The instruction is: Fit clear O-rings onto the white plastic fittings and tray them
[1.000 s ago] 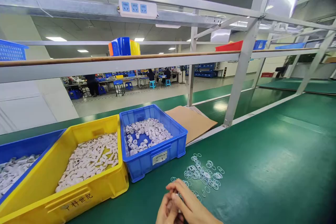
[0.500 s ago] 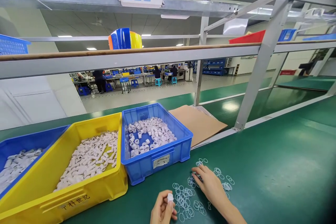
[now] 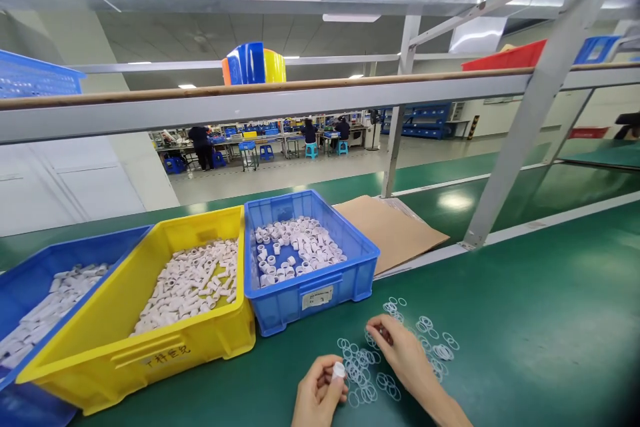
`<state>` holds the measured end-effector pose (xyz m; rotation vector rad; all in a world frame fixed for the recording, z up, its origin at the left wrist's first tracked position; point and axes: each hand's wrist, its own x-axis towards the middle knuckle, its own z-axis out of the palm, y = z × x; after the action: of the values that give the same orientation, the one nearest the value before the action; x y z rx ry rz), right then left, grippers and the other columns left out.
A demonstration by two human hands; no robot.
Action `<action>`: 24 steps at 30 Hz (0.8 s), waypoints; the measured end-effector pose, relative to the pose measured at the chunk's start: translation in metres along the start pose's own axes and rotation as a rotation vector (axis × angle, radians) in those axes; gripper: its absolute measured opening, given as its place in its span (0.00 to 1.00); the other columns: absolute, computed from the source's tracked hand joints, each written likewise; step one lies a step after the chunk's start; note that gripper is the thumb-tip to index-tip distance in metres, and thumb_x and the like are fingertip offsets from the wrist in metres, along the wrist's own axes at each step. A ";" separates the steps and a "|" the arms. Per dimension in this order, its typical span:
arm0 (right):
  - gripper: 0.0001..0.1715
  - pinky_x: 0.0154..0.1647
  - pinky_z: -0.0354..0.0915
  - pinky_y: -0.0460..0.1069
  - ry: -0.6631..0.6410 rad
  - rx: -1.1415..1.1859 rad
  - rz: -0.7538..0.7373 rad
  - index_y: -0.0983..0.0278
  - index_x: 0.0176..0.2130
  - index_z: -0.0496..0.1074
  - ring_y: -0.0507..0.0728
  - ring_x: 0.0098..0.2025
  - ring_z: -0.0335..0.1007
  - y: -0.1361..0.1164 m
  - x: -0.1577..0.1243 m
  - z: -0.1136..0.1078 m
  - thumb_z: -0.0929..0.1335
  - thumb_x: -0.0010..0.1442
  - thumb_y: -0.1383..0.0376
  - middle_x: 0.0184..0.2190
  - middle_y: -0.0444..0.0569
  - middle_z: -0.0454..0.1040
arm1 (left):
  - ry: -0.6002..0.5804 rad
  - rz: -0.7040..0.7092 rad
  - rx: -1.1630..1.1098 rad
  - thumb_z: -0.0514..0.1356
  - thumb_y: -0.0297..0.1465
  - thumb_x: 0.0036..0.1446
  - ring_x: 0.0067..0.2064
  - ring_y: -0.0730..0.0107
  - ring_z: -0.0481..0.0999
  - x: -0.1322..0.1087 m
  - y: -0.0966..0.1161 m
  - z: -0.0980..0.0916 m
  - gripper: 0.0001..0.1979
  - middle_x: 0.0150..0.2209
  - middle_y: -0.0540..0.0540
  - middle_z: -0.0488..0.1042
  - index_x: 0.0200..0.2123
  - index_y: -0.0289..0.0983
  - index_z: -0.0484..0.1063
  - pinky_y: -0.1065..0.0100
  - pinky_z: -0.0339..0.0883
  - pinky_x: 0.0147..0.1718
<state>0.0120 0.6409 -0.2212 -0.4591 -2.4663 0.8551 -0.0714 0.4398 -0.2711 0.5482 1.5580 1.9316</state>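
Note:
Between the thumb and fingers of my left hand (image 3: 319,392) is a small white plastic collar (image 3: 339,369), its round end tilted up. My right hand (image 3: 406,355) is over the thin, clear-white rings (image 3: 359,373) scattered on the green tabletop. Its thumb and index finger come together in a pinch at the edge of the ring pile; whether a ring is between them cannot be made out. More rings (image 3: 443,352) lie to the right of that hand. Just beyond stands a blue bin (image 3: 315,280) with similar short white collars (image 3: 300,247) inside.
A yellow bin (image 3: 200,343) holding longer white tube pieces stands left of the blue one. Farther left is another blue bin (image 3: 115,240) with white parts. Brown cardboard (image 3: 395,230) lies behind, by a metal frame post (image 3: 520,120). People sit and stand at distant benches.
The view has shifted, so the bins appear farther right and slightly higher. My right thumb and index finger have drawn together at the rings. My left hand still grips the white collar.

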 end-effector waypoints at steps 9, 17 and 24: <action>0.15 0.34 0.60 0.49 -0.264 0.336 -0.068 0.60 0.34 0.72 0.55 0.32 0.66 -0.054 -0.014 0.019 0.64 0.69 0.55 0.31 0.43 0.68 | -0.063 0.027 -0.033 0.68 0.49 0.50 0.33 0.67 0.75 -0.002 0.004 -0.001 0.32 0.33 0.45 0.73 0.52 0.35 0.70 0.66 0.72 0.35; 0.16 0.38 0.63 0.49 -0.391 0.405 -0.143 0.60 0.34 0.74 0.56 0.36 0.68 -0.058 -0.018 0.009 0.64 0.69 0.55 0.34 0.46 0.69 | -0.074 -0.007 -0.172 0.67 0.45 0.54 0.31 0.69 0.75 -0.002 0.013 -0.001 0.24 0.32 0.41 0.77 0.43 0.31 0.72 0.67 0.73 0.30; 0.21 0.32 0.58 0.49 -0.304 0.303 -0.082 0.61 0.29 0.71 0.55 0.30 0.64 -0.040 -0.011 0.017 0.63 0.69 0.53 0.28 0.43 0.66 | -0.125 -0.061 -0.391 0.67 0.43 0.55 0.30 0.70 0.77 0.003 0.014 -0.009 0.21 0.35 0.39 0.78 0.39 0.32 0.69 0.70 0.72 0.29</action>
<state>0.0063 0.5975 -0.2106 -0.1259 -2.5367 1.3208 -0.0814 0.4333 -0.2596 0.4366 1.0690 2.0422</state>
